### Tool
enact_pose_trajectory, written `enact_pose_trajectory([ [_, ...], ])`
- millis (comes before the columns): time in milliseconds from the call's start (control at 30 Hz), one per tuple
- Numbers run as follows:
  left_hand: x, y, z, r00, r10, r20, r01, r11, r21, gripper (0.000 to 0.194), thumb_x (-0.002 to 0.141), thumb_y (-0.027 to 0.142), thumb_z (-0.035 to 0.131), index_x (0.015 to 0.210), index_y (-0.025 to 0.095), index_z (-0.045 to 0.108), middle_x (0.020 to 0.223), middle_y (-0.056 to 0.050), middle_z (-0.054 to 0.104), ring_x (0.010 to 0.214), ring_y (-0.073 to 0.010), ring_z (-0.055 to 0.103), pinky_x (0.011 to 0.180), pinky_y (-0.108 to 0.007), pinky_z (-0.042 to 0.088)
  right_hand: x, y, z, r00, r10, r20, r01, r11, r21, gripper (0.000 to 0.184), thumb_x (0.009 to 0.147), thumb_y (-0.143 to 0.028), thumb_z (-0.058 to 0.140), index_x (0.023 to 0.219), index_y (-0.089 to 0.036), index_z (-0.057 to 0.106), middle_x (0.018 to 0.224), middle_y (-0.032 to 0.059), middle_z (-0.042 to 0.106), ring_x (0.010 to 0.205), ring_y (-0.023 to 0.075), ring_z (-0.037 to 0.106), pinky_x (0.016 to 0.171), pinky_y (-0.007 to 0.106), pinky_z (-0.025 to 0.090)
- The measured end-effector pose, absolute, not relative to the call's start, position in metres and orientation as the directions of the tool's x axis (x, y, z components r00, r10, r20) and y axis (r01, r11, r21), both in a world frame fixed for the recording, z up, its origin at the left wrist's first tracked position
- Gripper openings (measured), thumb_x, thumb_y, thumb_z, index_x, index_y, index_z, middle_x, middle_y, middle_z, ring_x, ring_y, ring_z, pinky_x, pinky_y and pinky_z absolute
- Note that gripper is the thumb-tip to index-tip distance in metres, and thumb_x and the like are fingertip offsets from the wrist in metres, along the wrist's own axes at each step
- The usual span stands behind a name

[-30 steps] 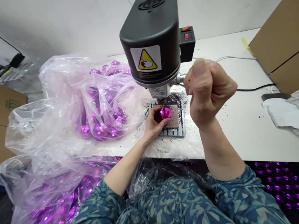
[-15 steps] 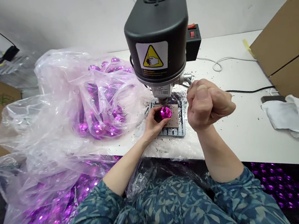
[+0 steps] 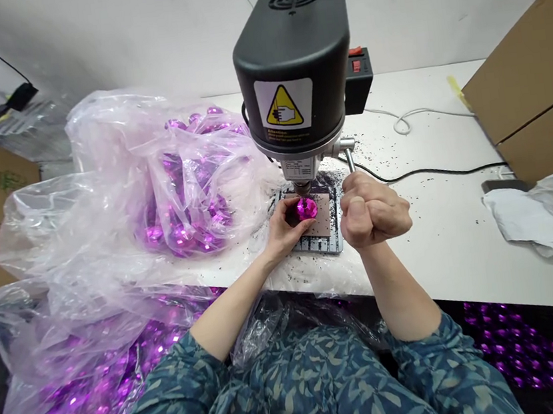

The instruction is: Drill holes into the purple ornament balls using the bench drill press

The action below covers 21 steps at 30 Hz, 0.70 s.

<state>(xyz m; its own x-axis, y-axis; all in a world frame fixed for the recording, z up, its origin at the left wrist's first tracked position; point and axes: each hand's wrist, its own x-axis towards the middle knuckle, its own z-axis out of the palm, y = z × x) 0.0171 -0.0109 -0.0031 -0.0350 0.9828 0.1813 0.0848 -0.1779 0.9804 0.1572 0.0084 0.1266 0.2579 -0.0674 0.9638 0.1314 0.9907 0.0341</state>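
Note:
Under the chuck of a black drill press (image 3: 290,37), my left hand (image 3: 282,228) grips a shiny magenta faceted ball (image 3: 306,209) between thumb and fingers. The ball rests on a brown board (image 3: 322,225) on the press's metal base (image 3: 319,247). A dark spot shows at the ball's top, just below the chuck; whether the bit touches it I cannot tell. My right hand (image 3: 374,212) is a fist around the lower end of the press's metal lever (image 3: 350,158), to the right of the base.
A clear plastic bag (image 3: 116,179) of purple balls lies on the left of the white table (image 3: 447,246), and another bag of them (image 3: 100,376) sits lower. Cardboard boxes (image 3: 533,81) flank both sides. White paper (image 3: 529,213) lies at right. Dark shavings surround the base.
My right hand has come down and slightly left with the lever, and more of the lever's rod shows. My left hand and the ball stay in place.

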Motion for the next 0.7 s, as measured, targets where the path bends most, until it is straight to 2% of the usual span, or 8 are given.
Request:
enact_pose_trajectory([
  [100, 0.017, -0.008, -0.003, -0.031, 0.979, 0.203, 0.073, -0.201, 0.977, 0.059, 0.072, 0.040, 0.097, 0.118, 0.022, 0.065, 0.119, -0.009, 0.073, 0.113, -0.0278, 0.070, 0.106, -0.045, 0.055, 0.153, 0.005, 0.150, 0.348, 0.132, 0.928, 0.134, 0.973, -0.189, 0.056, 0.100, -0.023, 0.058, 0.054, -0.021, 0.027, 0.043, -0.0082, 0.026, 0.034, 0.0046, 0.023, 0.036, 0.028, 0.019],
  [167, 0.017, -0.011, -0.003, -0.054, 0.974, 0.221, 0.102, -0.215, 0.971, 0.057, 0.074, 0.041, 0.096, 0.117, 0.022, 0.065, 0.117, -0.009, 0.072, 0.111, -0.0275, 0.070, 0.104, -0.045, 0.056, 0.151, 0.004, 0.172, 0.374, 0.258, 0.891, 0.124, 0.938, -0.324, 0.054, 0.101, -0.029, 0.062, 0.056, -0.020, 0.033, 0.047, -0.0076, 0.032, 0.039, 0.0045, 0.027, 0.039, 0.028, 0.020],
  [267, 0.017, -0.034, -0.006, -0.119, 0.927, 0.356, 0.233, -0.322, 0.918, 0.052, 0.080, 0.042, 0.092, 0.119, 0.023, 0.063, 0.114, -0.008, 0.070, 0.107, -0.0263, 0.071, 0.099, -0.045, 0.059, 0.149, 0.006, 0.199, 0.385, 0.376, 0.843, 0.104, 0.890, -0.445, 0.059, 0.090, -0.058, 0.066, 0.056, -0.024, 0.033, 0.046, -0.0073, 0.031, 0.038, 0.0074, 0.029, 0.041, 0.035, 0.021],
  [333, 0.018, -0.063, -0.011, -0.046, 0.815, 0.577, 0.310, -0.537, 0.784, 0.051, 0.087, 0.041, 0.087, 0.126, 0.025, 0.060, 0.117, -0.007, 0.070, 0.108, -0.0252, 0.072, 0.095, -0.045, 0.062, 0.147, 0.008, 0.207, 0.384, 0.397, 0.834, 0.141, 0.867, -0.478, 0.059, 0.084, -0.071, 0.058, 0.057, -0.027, 0.030, 0.047, -0.0073, 0.030, 0.038, 0.0088, 0.028, 0.044, 0.035, 0.025],
  [400, 0.019, -0.098, -0.018, 0.179, 0.618, 0.766, 0.299, -0.776, 0.556, 0.048, 0.092, 0.043, 0.082, 0.130, 0.026, 0.058, 0.122, -0.008, 0.071, 0.105, -0.0235, 0.074, 0.086, -0.041, 0.066, 0.147, 0.009, 0.207, 0.379, 0.399, 0.835, 0.141, 0.866, -0.479, 0.056, 0.084, -0.074, 0.053, 0.059, -0.028, 0.031, 0.049, -0.0074, 0.029, 0.039, 0.0094, 0.028, 0.047, 0.034, 0.027],
  [533, 0.025, -0.149, -0.032, 0.618, 0.277, 0.736, 0.194, -0.961, 0.198, 0.013, 0.101, 0.027, 0.064, 0.113, 0.030, 0.066, 0.118, -0.004, 0.075, 0.091, -0.0191, 0.076, 0.074, -0.031, 0.067, 0.147, 0.009, 0.203, 0.381, 0.402, 0.833, 0.108, 0.875, -0.472, 0.055, 0.085, -0.070, 0.056, 0.060, -0.028, 0.031, 0.050, -0.0083, 0.029, 0.039, 0.0075, 0.028, 0.047, 0.033, 0.026],
  [600, 0.027, -0.158, -0.034, 0.661, 0.349, 0.664, 0.251, -0.937, 0.242, 0.021, 0.099, 0.017, 0.056, 0.109, 0.032, 0.068, 0.114, -0.001, 0.076, 0.090, -0.0193, 0.076, 0.075, -0.029, 0.066, 0.148, 0.010, 0.202, 0.377, 0.400, 0.836, 0.088, 0.883, -0.462, 0.055, 0.088, -0.065, 0.059, 0.060, -0.026, 0.031, 0.049, -0.0093, 0.032, 0.039, 0.0053, 0.029, 0.045, 0.031, 0.024],
  [700, 0.027, -0.154, -0.031, 0.488, 0.673, 0.556, 0.501, -0.737, 0.454, 0.018, 0.096, 0.023, 0.060, 0.110, 0.031, 0.068, 0.117, -0.004, 0.075, 0.101, -0.0260, 0.075, 0.081, -0.034, 0.066, 0.151, 0.013, 0.201, 0.374, 0.417, 0.828, -0.008, 0.894, -0.447, 0.051, 0.092, -0.053, 0.063, 0.060, -0.024, 0.036, 0.049, -0.0096, 0.034, 0.040, 0.0038, 0.033, 0.045, 0.028, 0.025],
])
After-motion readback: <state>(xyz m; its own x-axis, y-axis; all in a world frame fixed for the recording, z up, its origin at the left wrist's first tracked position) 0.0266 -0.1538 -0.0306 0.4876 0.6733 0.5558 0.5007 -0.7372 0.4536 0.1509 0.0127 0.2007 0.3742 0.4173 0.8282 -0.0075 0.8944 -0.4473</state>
